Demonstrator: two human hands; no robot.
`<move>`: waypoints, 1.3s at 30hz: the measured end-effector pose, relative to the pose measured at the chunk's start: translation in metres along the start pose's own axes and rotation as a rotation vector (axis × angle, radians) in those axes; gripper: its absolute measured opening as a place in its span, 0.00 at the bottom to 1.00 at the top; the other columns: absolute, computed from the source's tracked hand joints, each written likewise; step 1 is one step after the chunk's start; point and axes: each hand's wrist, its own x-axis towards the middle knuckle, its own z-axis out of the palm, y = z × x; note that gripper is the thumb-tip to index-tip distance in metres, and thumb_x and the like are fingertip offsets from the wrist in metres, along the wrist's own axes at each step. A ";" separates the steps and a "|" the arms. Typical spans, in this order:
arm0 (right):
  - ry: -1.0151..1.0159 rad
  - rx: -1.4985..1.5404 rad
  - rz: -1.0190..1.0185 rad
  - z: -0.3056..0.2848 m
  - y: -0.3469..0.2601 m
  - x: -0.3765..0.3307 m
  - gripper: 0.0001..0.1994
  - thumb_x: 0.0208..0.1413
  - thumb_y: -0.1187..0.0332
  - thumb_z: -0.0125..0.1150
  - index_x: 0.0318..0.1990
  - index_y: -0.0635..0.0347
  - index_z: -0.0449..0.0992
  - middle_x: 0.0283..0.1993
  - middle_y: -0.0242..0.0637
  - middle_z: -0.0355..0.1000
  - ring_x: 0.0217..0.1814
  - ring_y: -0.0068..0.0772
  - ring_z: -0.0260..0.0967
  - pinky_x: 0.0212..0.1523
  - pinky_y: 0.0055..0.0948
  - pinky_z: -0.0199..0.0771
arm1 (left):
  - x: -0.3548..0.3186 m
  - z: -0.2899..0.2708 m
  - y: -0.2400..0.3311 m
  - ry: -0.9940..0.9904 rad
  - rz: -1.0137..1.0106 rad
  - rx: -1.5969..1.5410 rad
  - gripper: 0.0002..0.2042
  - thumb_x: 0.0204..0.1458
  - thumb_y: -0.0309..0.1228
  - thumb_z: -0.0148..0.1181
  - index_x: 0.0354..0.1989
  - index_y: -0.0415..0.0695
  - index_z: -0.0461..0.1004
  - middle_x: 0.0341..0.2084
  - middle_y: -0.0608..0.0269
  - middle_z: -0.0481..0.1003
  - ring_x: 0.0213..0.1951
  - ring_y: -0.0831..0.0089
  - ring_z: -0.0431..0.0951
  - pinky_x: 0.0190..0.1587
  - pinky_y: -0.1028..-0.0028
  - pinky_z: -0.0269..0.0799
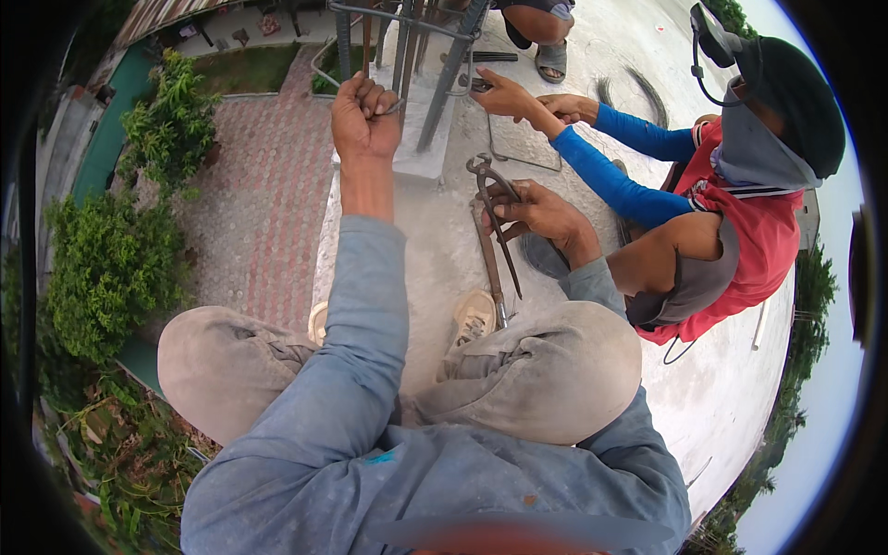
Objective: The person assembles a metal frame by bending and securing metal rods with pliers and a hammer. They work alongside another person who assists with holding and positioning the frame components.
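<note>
My left hand (367,120) is raised to a cluster of upright steel bars (403,55) and closed on a thin bent steel stirrup (330,67); one end of rod sticks out beside its fingers. Lower and to the right, my right hand (548,218) holds a pair of dark pincers (490,190), jaws up and handles spread apart. Across from me, a co-worker's hand (504,95) grips a dark tool against the bars' right side. The co-worker's other hand (566,108) is just behind it.
I squat at the slab edge (326,231), with a paved yard (250,185) far below on the left. A rod-like brown tool (487,254) lies by my shoe (474,316). A bent steel rod (527,163) and coiled wire (647,92) lie beyond. Another person's sandalled foot (551,61) is at the top.
</note>
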 end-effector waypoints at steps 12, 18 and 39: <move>0.637 -0.651 0.338 0.022 0.345 -0.107 0.10 0.64 0.71 0.58 0.50 0.63 0.75 0.34 0.38 0.75 0.35 0.34 0.72 0.42 0.36 0.73 | -0.006 0.009 -0.002 -0.016 0.040 0.048 0.15 0.63 0.20 0.54 0.27 0.48 0.58 0.19 0.74 0.53 0.18 0.81 0.52 0.25 0.75 0.55; 0.697 -0.515 0.568 0.046 0.377 -0.176 0.10 0.63 0.69 0.60 0.49 0.62 0.75 0.33 0.37 0.74 0.35 0.34 0.72 0.41 0.36 0.73 | -0.011 0.015 0.001 0.009 0.039 0.066 0.13 0.64 0.20 0.51 0.27 0.48 0.58 0.18 0.74 0.52 0.19 0.80 0.51 0.26 0.75 0.54; 0.779 -0.281 -0.250 0.025 0.114 -0.083 0.14 0.64 0.59 0.65 0.42 0.60 0.71 0.26 0.25 0.60 0.28 0.19 0.60 0.29 0.27 0.60 | -0.009 0.013 -0.003 0.026 0.031 0.081 0.15 0.63 0.20 0.52 0.26 0.49 0.57 0.18 0.74 0.52 0.18 0.80 0.50 0.25 0.74 0.53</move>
